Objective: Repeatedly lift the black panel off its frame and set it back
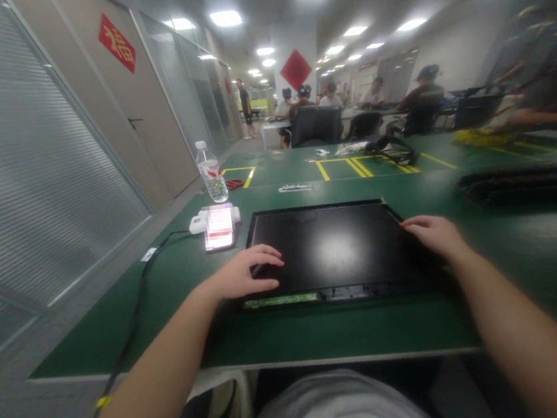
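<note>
A black display panel point(336, 249) in a dark frame lies flat on the green table in front of me, with a glare spot in its middle. A strip of green circuit board point(281, 300) runs along the left part of its near edge. My left hand point(245, 273) reaches over the panel's left edge, fingers and thumb apart above the screen surface. At the opposite edge, my right hand point(435, 235) grips the frame near its far right corner, fingers close together. Its thumb is hidden.
Left of the panel are a lit phone point(219, 228), a white plug strip point(198, 223) with a black cable, and a water bottle point(213, 176). Red-handled scissors point(234, 184) lie behind. Blurred dark strips point(522, 184) lie at right. Other people sit farther back.
</note>
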Tool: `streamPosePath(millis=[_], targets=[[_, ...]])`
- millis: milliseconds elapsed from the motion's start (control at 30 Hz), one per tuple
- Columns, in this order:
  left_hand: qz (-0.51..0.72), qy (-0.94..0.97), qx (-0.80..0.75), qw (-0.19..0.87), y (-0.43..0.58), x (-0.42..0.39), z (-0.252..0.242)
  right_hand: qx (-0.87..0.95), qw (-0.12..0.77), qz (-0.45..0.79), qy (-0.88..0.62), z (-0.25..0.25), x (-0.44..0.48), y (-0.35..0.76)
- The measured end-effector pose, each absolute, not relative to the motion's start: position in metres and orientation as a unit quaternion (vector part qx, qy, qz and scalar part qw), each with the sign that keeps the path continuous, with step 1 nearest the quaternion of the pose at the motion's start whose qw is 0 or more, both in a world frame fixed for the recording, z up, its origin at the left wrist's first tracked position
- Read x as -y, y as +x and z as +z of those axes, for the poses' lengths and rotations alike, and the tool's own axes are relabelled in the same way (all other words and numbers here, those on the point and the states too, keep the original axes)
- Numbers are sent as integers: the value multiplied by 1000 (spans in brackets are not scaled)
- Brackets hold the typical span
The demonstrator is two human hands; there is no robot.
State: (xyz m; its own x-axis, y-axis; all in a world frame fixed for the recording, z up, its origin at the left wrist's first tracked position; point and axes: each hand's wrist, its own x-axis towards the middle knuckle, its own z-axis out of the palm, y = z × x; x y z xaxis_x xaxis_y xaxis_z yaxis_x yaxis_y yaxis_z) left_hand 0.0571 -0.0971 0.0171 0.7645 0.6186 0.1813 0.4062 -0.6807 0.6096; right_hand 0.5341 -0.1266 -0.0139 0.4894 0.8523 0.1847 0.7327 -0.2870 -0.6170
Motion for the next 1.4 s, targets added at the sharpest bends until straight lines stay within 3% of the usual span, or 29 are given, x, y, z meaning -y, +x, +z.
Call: streamPosePath(millis=[167,300,767,1100,1300,1400], targets=[[252,862,-412,152,56,89,12,476,346,88,-804,-10,129,534],[228,797,-555,74,50,81,8,448,352,96,-816,-10,130,537],[85,778,-622,30,59,83,9,452,319,117,-825,-14,125,537],[242,751,-594,155,53,74,8,465,331,105,-814,-16,126,538],[454,554,-619,323,55,74,3,459,331,114,-817,-19,124,541],[488,465,-598,434,60,79,7,461,328,106,-818,-21,123,543]])
